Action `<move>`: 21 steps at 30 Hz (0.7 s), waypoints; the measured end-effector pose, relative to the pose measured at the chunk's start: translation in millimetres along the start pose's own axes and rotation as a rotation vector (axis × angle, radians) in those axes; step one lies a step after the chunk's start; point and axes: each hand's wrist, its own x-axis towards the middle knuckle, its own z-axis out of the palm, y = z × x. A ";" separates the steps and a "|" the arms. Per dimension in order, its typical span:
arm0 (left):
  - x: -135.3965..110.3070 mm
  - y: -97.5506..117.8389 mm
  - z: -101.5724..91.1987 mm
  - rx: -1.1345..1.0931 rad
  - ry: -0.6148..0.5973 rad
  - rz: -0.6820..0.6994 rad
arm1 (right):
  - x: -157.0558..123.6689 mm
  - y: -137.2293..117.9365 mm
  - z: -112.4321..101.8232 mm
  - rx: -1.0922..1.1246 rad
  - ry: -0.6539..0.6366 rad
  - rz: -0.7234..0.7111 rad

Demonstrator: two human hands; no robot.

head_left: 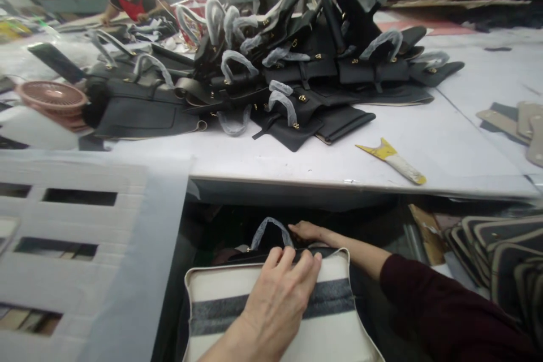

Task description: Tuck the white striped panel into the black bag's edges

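Note:
My left hand (280, 294) lies with fingers stretched over the top edge of a white cushion with a grey stripe (237, 317) on my lap. Just behind the cushion, below the table edge, sits a black handbag (267, 240) with a plastic-wrapped handle (265, 225). My right hand (306, 231), in a dark maroon sleeve, reaches in from the right. It rests flat on the bag's top beside the handle. Most of the bag's body is hidden by the cushion.
A pile of several black handbags with wrapped handles (297, 73) covers the white table (445, 136). A yellow-tipped scraper (392, 159) lies at its front. A pink basket (51, 97) sits left, a slotted white board (85, 220) lower left, stacked black panels (500, 254) right. A person (131, 0) works far back.

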 end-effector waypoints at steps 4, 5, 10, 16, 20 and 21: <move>-0.8 5.3 -3.2 0.036 0.021 -0.030 | -25.2 -38.4 -26.5 -0.017 -0.037 -0.091; -1.2 6.9 -3.7 0.044 0.027 -0.040 | -34.1 -49.6 -27.4 -0.023 -0.028 -0.144; -5.4 16.2 -1.1 0.065 0.069 -0.068 | -69.1 -83.7 -1.3 -0.194 0.067 -0.363; -18.6 19.7 -1.0 0.025 0.103 -0.093 | -84.8 -88.6 19.1 -0.525 0.161 -0.500; -35.2 12.8 -12.4 -0.275 0.174 -0.124 | -90.2 -92.2 21.8 -0.704 0.214 -0.544; -41.0 6.9 -16.4 -0.370 0.215 -0.156 | -91.3 -92.3 22.8 -0.745 0.223 -0.555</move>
